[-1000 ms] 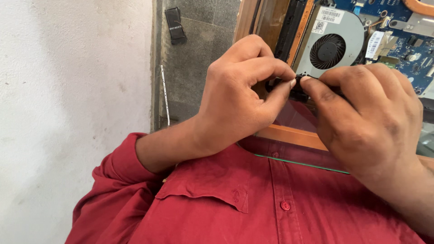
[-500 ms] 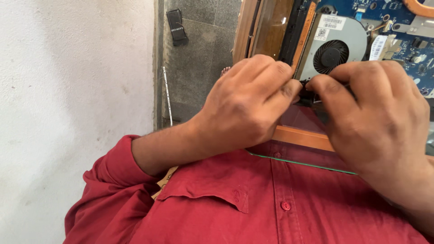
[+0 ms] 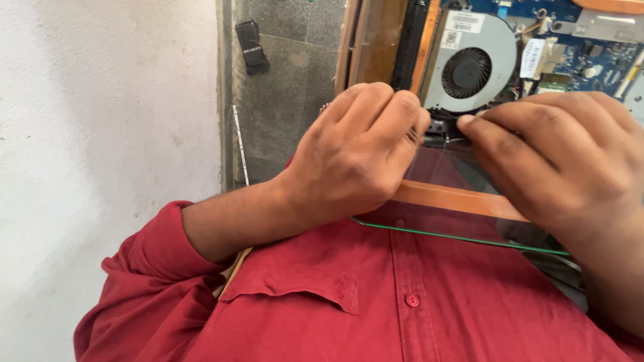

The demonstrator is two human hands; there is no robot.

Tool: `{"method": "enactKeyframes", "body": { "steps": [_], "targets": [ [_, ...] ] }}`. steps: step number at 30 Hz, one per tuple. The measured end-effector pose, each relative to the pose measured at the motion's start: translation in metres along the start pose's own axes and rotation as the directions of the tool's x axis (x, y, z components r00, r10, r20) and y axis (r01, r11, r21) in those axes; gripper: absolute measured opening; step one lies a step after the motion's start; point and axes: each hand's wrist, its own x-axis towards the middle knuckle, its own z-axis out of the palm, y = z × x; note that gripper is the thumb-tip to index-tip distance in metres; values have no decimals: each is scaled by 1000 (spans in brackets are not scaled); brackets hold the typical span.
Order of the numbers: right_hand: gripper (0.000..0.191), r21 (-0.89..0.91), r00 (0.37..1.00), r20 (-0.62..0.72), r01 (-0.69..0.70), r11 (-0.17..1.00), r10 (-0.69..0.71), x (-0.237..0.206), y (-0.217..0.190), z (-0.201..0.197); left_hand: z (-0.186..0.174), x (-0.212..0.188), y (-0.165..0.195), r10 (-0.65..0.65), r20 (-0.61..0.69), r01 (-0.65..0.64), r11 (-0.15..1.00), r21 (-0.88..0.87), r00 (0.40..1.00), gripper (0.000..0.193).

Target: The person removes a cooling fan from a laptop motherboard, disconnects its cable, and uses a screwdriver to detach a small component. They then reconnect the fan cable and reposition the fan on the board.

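Left hand (image 3: pixel 355 154) curled, right hand (image 3: pixel 563 157) pinching; both fingertips on small dark part (image 3: pixel 439 131) below cooling fan (image 3: pixel 467 70) of opened laptop; actual grip unclear.

white plastered wall (image 3: pixel 100 121) beside grey stone floor (image 3: pixel 288 114).
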Motion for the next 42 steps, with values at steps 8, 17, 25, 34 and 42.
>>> {"method": "enactKeyframes", "body": {
  "steps": [8,17,25,34,42],
  "targets": [
    [13,-202,987,-125,79,976,-106,-19,4,20,3,2,4,15,21,-16,1000,12,1000,10],
    [6,46,979,-194,69,997,-59,-11,11,23,1,1,3,-15,5,15,999,-38,1000,14],
    [7,-187,983,-45,168,968,-179,-16,10,18,5,-3,0,-17,-12,16,999,-50,1000,10],
    [4,-112,990,-79,105,988,-114,-12,13,12,3,-11,-2,-6,15,8,993,-116,1000,24],
    [7,-3,970,-198,144,990,-142,-13,27,23,4,-7,-6,17,55,-13,997,-82,998,25]
  ]
}}
